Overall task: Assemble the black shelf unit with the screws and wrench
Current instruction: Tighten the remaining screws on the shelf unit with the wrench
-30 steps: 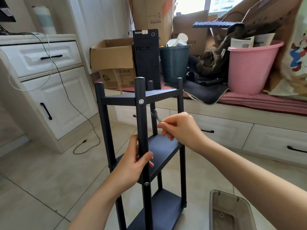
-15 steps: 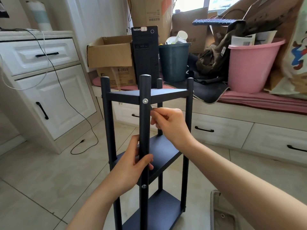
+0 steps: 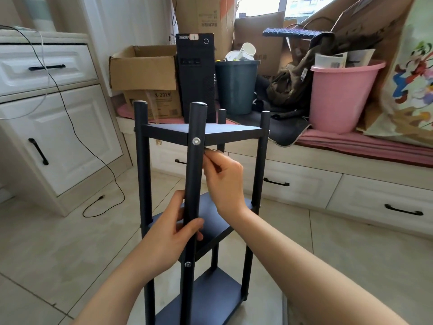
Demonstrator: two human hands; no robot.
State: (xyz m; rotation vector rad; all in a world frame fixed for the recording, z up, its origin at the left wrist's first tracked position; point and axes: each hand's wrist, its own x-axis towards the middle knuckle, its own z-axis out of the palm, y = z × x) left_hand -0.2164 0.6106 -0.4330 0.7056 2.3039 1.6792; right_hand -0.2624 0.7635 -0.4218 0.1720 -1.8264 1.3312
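I see the black shelf unit point(image 3: 210, 133) standing upright on the tiled floor point(image 3: 58, 242) in the centre of the frame, with 3 shelves and 4 round posts. The nearest post point(image 3: 194, 184) runs straight down the middle of the picture and carries 2 silver screws: the upper screw point(image 3: 196, 141) at the level of the top shelf, the lower screw point(image 3: 188, 264) at the level of the middle shelf.

My left hand point(image 3: 174, 233) comes up from the lower left and grips the nearest post between those 2 screws, fingers curled behind it and the thumb lying across its front. My right hand point(image 3: 222, 179) reaches in from the lower right and sits just right of the post, below the top shelf. Its thumb and fingertips are pinched together on a small metal piece, the wrench point(image 3: 209, 150), of which only a short silvery tip shows just beside the post, below the upper screw. I cannot tell whether that tip touches the post.

In the upper half of the frame, behind the shelf unit, a cardboard box point(image 3: 144, 66), a black computer tower point(image 3: 195, 76), a dark bin point(image 3: 236, 85) and a pink bucket point(image 3: 339, 97) stand on a cushioned bench. A white cabinet point(image 3: 58, 137) fills the left side, with a black cable point(image 3: 77, 127) trailing down to the floor.
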